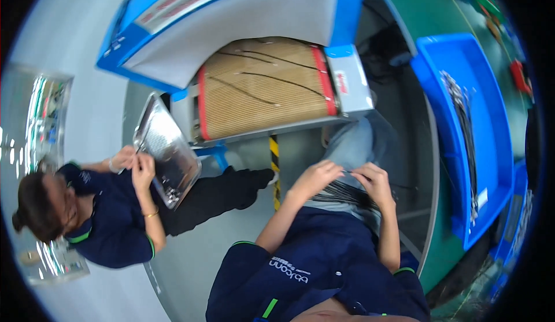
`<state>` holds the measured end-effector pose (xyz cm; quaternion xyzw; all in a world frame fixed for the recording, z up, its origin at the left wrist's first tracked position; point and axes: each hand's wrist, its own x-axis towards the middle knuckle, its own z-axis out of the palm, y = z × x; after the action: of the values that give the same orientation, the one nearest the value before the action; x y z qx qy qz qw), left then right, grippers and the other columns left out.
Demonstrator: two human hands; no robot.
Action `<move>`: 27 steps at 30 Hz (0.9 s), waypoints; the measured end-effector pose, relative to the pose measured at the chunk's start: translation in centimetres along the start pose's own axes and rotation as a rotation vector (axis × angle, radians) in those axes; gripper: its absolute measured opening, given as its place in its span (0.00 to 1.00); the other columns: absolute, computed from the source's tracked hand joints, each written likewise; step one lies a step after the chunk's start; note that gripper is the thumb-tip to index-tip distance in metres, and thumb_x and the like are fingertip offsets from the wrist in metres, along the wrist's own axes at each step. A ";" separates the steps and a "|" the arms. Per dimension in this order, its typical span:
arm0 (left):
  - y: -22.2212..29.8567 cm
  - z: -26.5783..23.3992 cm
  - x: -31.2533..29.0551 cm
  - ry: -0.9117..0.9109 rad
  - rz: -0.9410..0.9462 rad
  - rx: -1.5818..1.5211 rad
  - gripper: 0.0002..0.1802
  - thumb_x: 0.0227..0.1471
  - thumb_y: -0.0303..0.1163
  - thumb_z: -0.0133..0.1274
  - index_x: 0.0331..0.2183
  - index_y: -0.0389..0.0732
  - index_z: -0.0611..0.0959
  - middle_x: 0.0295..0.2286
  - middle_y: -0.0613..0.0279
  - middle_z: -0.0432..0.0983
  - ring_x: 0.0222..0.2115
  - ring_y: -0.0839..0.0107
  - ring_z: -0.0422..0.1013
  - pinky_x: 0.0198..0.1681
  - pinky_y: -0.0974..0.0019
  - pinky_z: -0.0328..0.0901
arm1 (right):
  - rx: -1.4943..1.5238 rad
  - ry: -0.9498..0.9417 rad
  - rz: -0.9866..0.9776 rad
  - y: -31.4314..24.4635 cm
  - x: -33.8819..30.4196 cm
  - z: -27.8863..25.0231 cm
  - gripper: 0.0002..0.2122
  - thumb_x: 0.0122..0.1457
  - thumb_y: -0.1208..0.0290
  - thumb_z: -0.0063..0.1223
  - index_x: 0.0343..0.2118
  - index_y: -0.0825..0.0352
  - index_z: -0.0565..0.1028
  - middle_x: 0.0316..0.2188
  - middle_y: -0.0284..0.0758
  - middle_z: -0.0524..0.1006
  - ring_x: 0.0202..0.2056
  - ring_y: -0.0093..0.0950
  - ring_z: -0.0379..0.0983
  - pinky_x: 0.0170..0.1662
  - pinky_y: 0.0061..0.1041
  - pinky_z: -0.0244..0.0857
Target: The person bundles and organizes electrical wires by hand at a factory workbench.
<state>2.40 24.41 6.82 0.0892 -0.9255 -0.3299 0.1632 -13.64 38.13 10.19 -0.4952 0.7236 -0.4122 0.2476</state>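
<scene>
Above my lap, my left hand (319, 178) and my right hand (374, 183) are closed in pinches close together. A short stretch of thin black cable (347, 173) shows between their fingertips; the rest of it is hard to follow. Below the hands, a bundle of black cables (342, 196) lies across my thighs. Ahead, several thin dark cables (283, 83) lie apart on the tan ribbed conveyor belt (231, 122), which has red side edges and runs out of a blue-framed machine with a white curtain.
To the right, a blue bin (498, 166) holding a bundle of cables (467, 143) stands on a green table (430, 10). At left, another person sits handling something thin over a metal tray (167, 143). Yellow-black tape (274, 160) marks the floor.
</scene>
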 end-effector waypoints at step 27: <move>2.7 8.0 5.3 0.075 0.042 -0.137 0.08 0.44 0.26 0.59 0.30 0.37 0.79 0.26 0.61 0.75 0.27 0.64 0.72 0.31 0.63 0.68 | 0.021 -0.079 -0.181 8.9 -2.1 -5.1 0.05 0.52 0.70 0.57 0.29 0.65 0.78 0.26 0.34 0.77 0.28 0.33 0.75 0.31 0.28 0.69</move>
<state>-5.56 29.63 4.01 0.0707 -0.8957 -0.3854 0.2104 -21.34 43.37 5.36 -0.5717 0.6614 -0.4203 0.2429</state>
